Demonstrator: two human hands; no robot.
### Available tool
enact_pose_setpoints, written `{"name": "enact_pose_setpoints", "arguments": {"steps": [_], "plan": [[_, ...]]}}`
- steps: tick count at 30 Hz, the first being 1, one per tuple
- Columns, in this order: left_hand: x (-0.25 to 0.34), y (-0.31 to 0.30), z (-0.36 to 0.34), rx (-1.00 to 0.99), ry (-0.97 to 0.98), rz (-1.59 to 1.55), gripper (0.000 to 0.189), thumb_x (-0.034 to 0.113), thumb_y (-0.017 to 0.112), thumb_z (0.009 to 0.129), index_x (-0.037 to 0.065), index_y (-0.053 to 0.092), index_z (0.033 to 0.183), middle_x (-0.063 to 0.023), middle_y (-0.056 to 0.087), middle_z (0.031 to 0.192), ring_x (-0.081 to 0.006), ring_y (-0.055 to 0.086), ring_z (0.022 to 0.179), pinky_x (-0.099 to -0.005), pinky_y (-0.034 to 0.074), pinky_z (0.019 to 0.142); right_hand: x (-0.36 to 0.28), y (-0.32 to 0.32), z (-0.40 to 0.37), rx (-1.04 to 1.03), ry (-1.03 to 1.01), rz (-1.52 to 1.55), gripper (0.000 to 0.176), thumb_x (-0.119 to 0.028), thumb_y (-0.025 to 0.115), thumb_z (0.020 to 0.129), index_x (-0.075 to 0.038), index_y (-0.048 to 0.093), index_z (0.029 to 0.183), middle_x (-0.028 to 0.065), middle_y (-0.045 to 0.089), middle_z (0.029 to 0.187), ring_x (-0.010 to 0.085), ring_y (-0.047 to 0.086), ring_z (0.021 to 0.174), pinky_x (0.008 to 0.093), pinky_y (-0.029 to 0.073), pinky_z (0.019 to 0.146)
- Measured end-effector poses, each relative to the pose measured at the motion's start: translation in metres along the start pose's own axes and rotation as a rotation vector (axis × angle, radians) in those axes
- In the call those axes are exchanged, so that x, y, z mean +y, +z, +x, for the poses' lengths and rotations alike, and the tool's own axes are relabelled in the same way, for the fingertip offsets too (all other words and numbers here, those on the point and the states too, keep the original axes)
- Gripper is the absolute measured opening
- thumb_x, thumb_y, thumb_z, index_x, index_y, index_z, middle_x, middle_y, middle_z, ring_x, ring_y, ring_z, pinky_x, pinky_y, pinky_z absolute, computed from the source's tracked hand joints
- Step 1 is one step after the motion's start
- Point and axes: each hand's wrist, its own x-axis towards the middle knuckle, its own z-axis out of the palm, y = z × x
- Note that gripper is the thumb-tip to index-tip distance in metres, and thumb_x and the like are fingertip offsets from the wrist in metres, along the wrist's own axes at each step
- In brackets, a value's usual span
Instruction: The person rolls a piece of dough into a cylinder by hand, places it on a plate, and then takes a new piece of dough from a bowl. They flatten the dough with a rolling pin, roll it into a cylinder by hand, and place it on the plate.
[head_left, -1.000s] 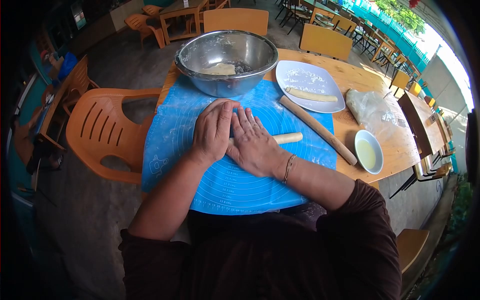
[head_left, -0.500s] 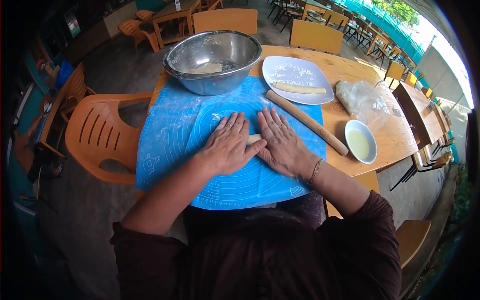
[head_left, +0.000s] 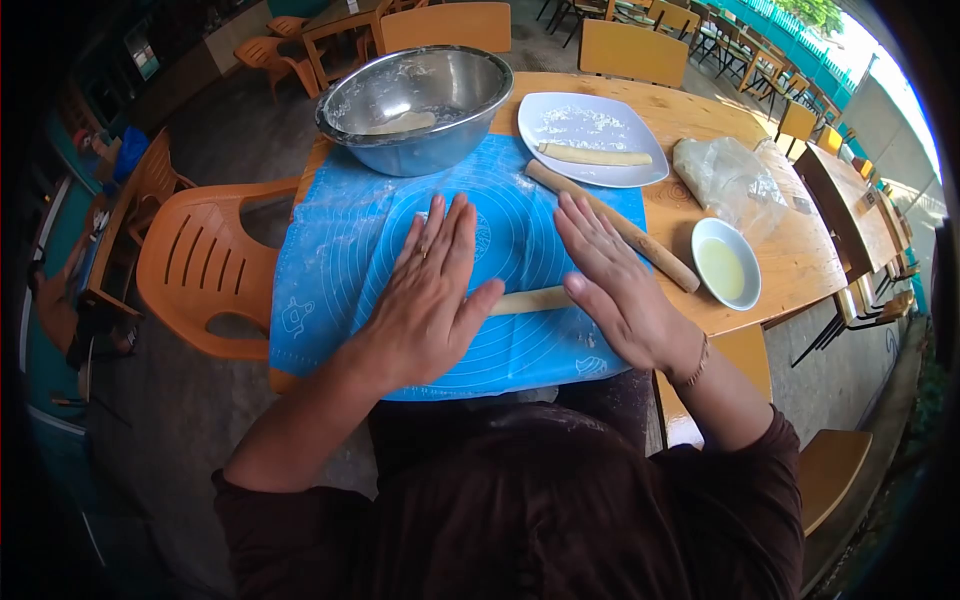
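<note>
Our left hand [head_left: 430, 300] and right hand [head_left: 620, 285] lie flat and open, gripping nothing, with the palms pressed on a thin dough rope [head_left: 530, 300] on the blue mat [head_left: 330, 260]. Farther, one finished roll [head_left: 594, 155] rests on the plate [head_left: 560, 178]; a dough lump [head_left: 400, 123] waits in the bowl [head_left: 440, 152] — so we judge the work about midway.

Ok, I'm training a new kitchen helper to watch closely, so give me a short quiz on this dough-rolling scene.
1. True or false: the left hand and right hand both press flat on the dough roll.
2. The mat under that roll is: A green, B blue, C white.
3. How many dough sticks lie on the white plate?
Key: 1 true; 2 B; 3 one.
</note>
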Motion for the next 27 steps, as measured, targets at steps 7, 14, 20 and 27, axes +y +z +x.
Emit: {"name": "enact_pose_setpoints", "arguments": {"steps": [7, 14, 20, 27], "plan": [[-0.030, 0.047, 0.050, -0.117, -0.263, -0.073, 0.086, 0.060, 0.022, 0.103, -0.011, 0.022, 0.153, -0.0331, 0.021, 0.159, -0.0446, 0.011, 0.151, -0.0500, 0.007, 0.124, 0.028, 0.073, 0.066, -0.037, 0.058, -0.283, 0.063, -0.034, 0.040, 0.104, 0.009, 0.032, 0.150, 0.0310, 0.026, 0.158, 0.0418, 0.020, 0.150, 0.0493, 0.017, 0.123], [0.008, 0.045, -0.020, -0.205, 0.026, 0.187, 0.101, 0.071, 0.033, 0.096, -0.015, 0.025, 0.149, -0.0366, 0.027, 0.155, -0.0479, 0.018, 0.149, -0.0566, 0.010, 0.122, -0.013, 0.065, -0.001, -0.055, -0.118, -0.302, 0.070, -0.038, 0.041, 0.103, 0.010, 0.027, 0.151, 0.0311, 0.025, 0.158, 0.0452, 0.019, 0.150, 0.0533, 0.019, 0.122], [0.016, 0.053, -0.028, -0.042, 0.075, 0.254, 0.102, 0.069, 0.037, 0.095, -0.018, 0.028, 0.147, -0.0382, 0.029, 0.153, -0.0484, 0.019, 0.149, -0.0619, 0.007, 0.120, -0.015, 0.062, -0.004, -0.087, -0.091, -0.261, 0.075, -0.048, 0.036, 0.104, 0.007, 0.023, 0.153, 0.0339, 0.023, 0.158, 0.0500, 0.017, 0.149, 0.0569, 0.016, 0.121], [-0.034, 0.055, 0.042, -0.076, -0.206, 0.257, 0.094, 0.065, 0.026, 0.100, -0.017, 0.029, 0.147, -0.0346, 0.025, 0.156, -0.0449, 0.012, 0.151, -0.0573, 0.001, 0.122, 0.029, 0.076, 0.069, -0.115, 0.221, -0.392, 0.074, -0.051, 0.025, 0.106, 0.005, 0.024, 0.154, 0.0334, 0.017, 0.160, 0.0478, 0.010, 0.151, 0.0539, 0.011, 0.123]]}}
